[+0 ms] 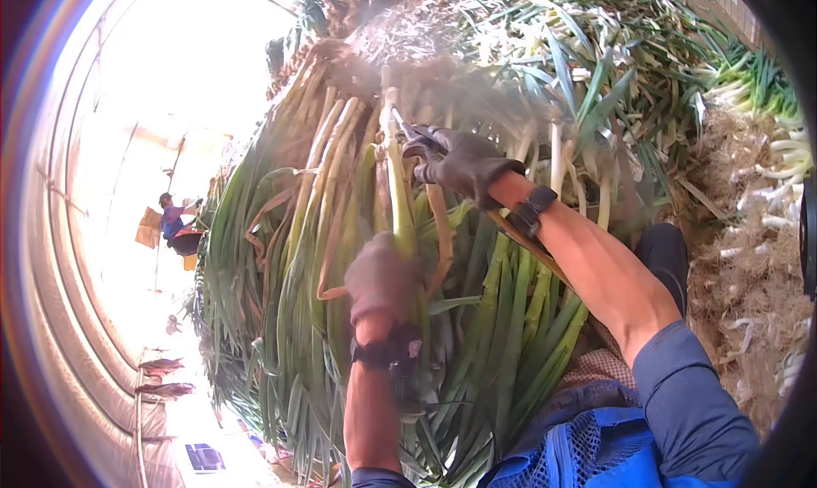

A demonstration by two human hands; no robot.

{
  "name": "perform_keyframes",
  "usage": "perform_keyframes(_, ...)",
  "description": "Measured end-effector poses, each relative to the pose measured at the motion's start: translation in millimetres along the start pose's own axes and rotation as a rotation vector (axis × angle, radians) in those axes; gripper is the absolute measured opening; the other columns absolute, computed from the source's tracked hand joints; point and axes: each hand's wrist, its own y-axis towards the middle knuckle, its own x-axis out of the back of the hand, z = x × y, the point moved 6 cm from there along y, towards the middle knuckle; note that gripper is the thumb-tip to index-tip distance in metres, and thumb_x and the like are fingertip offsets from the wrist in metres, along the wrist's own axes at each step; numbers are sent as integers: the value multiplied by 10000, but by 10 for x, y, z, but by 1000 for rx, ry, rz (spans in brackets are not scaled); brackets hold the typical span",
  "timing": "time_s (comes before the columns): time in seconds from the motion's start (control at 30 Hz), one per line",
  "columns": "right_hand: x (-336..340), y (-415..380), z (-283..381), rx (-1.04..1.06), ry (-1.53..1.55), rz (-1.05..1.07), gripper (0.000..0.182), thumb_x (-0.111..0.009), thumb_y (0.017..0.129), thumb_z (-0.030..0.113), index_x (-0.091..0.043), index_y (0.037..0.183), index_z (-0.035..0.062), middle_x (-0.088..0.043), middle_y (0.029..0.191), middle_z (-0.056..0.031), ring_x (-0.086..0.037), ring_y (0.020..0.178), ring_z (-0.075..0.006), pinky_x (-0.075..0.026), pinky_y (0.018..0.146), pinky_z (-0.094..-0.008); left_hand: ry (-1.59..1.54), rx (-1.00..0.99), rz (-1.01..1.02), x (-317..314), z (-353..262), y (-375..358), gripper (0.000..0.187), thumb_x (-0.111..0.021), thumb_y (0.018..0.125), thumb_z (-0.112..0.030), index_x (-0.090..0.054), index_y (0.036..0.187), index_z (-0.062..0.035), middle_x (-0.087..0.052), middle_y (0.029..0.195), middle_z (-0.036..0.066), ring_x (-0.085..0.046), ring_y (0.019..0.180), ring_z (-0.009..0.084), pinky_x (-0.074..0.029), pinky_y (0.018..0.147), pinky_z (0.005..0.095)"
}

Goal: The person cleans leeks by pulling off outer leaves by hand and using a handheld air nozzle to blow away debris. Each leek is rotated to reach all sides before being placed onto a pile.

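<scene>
My left hand (383,275), in a dark glove and blurred, is closed round the green part of a leek (398,190). The stalk runs up from that fist, its pale end toward the top of the pile. My right hand (464,160), also gloved, grips a small knife (403,124) whose metal blade lies against the pale stalk. Below both hands spread many long green leeks (294,309), laid side by side with some dry brown leaves among them. Blur hides the fingers of my left hand.
Cut leaves and trimmings (587,71) are heaped at the upper right. On the right lie rooty scraps (732,267) and pale leek ends. Another person (177,224) is far left beside a cardboard box (148,228). A curved greenhouse wall (72,301) lines the left.
</scene>
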Motion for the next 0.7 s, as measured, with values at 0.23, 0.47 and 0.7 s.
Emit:
perform_keyframes(0.23,17,-43,-46,-23,124,0,582,-825,932,357,-691,1439,106,-780,1302,-161,-752,1144,-312,-570,990,-404,-157,-1,26,20,65,-59,470,-874,762,-370,-799,1112,-66,-811,991,139,-784,924,303,-595,875,426)
perform_keyframes(0.47,-22,-1143,-332,104,324,126,552,-810,966,343,-692,1482,185,-720,1478,-115,-728,1235,-250,-558,1036,-382,-297,-44,9,-2,49,-64,524,-880,761,-412,-782,1110,-34,-818,997,164,-797,943,301,-604,883,421)
perform_keyframes(0.7,-30,-1780,-617,136,295,141,644,-842,939,373,-651,1522,176,-768,1334,-159,-757,1180,-308,-564,1017,-406,-258,-33,124,-38,-290,-301,721,-903,778,-434,-705,1340,-29,-814,1099,194,-795,1047,334,-599,949,436)
